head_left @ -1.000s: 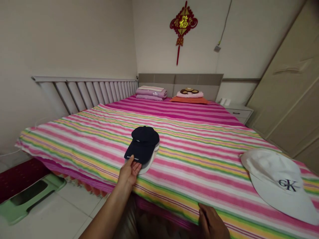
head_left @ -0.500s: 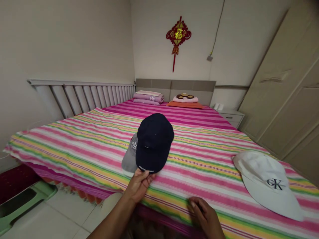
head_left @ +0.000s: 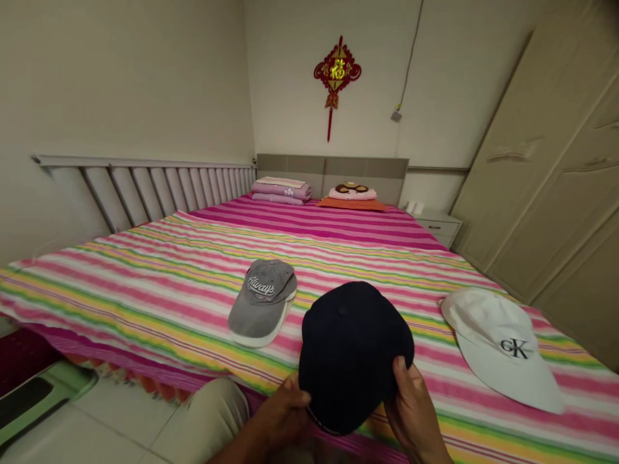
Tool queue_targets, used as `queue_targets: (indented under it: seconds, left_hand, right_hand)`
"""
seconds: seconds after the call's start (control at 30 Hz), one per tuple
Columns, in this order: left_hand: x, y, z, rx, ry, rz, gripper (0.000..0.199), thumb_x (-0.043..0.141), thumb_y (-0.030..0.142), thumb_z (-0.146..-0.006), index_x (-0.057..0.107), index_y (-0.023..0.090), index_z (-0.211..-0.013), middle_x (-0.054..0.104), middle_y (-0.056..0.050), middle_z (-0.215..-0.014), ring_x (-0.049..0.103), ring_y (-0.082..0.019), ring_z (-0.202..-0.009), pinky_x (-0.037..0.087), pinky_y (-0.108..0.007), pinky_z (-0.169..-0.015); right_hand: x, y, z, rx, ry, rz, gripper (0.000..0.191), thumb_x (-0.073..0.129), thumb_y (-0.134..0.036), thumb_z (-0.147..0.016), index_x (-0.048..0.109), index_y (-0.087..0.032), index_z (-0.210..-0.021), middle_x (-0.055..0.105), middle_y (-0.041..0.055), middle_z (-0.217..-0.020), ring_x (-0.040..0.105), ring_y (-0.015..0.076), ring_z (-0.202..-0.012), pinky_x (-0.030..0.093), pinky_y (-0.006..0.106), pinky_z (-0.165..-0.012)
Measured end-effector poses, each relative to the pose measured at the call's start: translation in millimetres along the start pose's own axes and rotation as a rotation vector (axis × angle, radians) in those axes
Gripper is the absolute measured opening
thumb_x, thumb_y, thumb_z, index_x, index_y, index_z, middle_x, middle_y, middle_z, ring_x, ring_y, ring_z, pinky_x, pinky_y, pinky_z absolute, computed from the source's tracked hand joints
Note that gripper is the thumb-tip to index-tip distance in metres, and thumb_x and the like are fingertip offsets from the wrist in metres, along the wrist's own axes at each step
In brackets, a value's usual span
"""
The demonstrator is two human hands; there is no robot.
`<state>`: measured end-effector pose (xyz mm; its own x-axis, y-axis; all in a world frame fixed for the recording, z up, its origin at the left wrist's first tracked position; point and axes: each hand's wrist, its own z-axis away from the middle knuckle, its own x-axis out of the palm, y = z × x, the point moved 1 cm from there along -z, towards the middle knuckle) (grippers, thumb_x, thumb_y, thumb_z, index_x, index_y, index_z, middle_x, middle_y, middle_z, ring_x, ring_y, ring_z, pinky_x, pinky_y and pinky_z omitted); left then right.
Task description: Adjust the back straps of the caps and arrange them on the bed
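Note:
A navy baseball cap [head_left: 355,351] is held up over the front of the bed between both my hands. My left hand [head_left: 285,412] pinches the brim at its lower left edge. On the opposite side my right hand [head_left: 413,406] grips the cap, its thumb lying on top of the crown's edge and the fingers hidden beneath. A grey cap [head_left: 262,299] with white "Always" lettering lies on the bedspread to the left. To the right rests a white cap [head_left: 503,348] with black letters on its front, brim facing toward me.
The bed [head_left: 159,283] has a striped bedspread. Folded bedding [head_left: 281,191] and a pink pillow [head_left: 352,193] sit by the headboard. A green stool [head_left: 48,393] stands at lower left, a radiator [head_left: 159,193] along the left wall, a nightstand [head_left: 438,225] beyond the bed's right side.
The navy cap has come closer and to the right, uncovering the grey cap. My right hand, earlier apart from it near the bed's edge, now grips the cap too.

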<state>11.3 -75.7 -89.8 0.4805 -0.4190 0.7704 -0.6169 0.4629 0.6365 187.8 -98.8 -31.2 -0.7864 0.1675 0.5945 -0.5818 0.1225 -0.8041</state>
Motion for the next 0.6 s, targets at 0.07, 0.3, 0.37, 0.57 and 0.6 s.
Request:
queue_targets:
  seconds: [0.07,0.3,0.37,0.57,0.6]
  left_hand:
    - [-1.2,14.9,-3.6,0.005,-0.031,0.049,0.041,0.071,0.023,-0.059,0.062,0.013,-0.098,0.066,-0.008,-0.086,0.061,-0.021,-0.083,0.044,-0.031,-0.077]
    - [6.9,42.1,-27.6,-0.017,-0.077,0.046,0.032,0.06,0.03,-0.073,0.061,0.009,-0.097,0.065,-0.009,-0.082,0.061,-0.017,-0.076,0.043,-0.027,-0.073]
    - [15.8,42.9,-32.2,-0.07,-0.106,0.084,0.039,0.051,0.039,-0.078,0.059,0.009,-0.102,0.065,-0.011,-0.09,0.059,-0.021,-0.087,0.041,-0.031,-0.08]
    - [29.9,37.2,-35.9,-0.14,-0.071,0.131,0.024,0.058,0.027,-0.074,0.064,0.011,-0.09,0.067,-0.007,-0.075,0.063,-0.018,-0.075,0.045,-0.027,-0.073]
    - [31.3,37.1,-35.9,-0.103,-0.061,0.123,0.019,0.061,0.021,-0.071,0.064,0.011,-0.087,0.067,-0.006,-0.072,0.063,-0.016,-0.07,0.046,-0.025,-0.069]
  right_hand:
    - [-14.4,2.7,5.2,0.025,0.035,0.06,0.056,0.06,-0.046,-0.07,0.051,-0.019,-0.118,0.066,0.0109,-0.102,0.058,0.0284,-0.099,0.044,0.041,-0.084]
    - [-42.0,-4.6,23.3,0.059,0.105,0.345,0.043,0.062,-0.05,-0.066,0.064,-0.016,-0.093,0.069,0.0105,-0.092,0.06,0.0294,-0.092,0.045,0.038,-0.08]
    - [-45.5,-8.2,28.6,0.067,0.095,0.395,0.041,0.063,-0.049,-0.065,0.066,-0.016,-0.088,0.07,0.0097,-0.089,0.061,0.0281,-0.088,0.045,0.037,-0.08]
    - [-54.4,-6.7,43.8,0.236,-0.024,0.198,0.035,0.071,-0.035,-0.059,0.067,-0.02,-0.09,0.07,0.0082,-0.084,0.063,0.0276,-0.083,0.046,0.04,-0.076]
    - [-56.5,-5.2,46.3,0.266,-0.048,0.147,0.036,0.072,-0.033,-0.057,0.066,-0.022,-0.091,0.07,0.0079,-0.084,0.063,0.028,-0.084,0.046,0.041,-0.077]
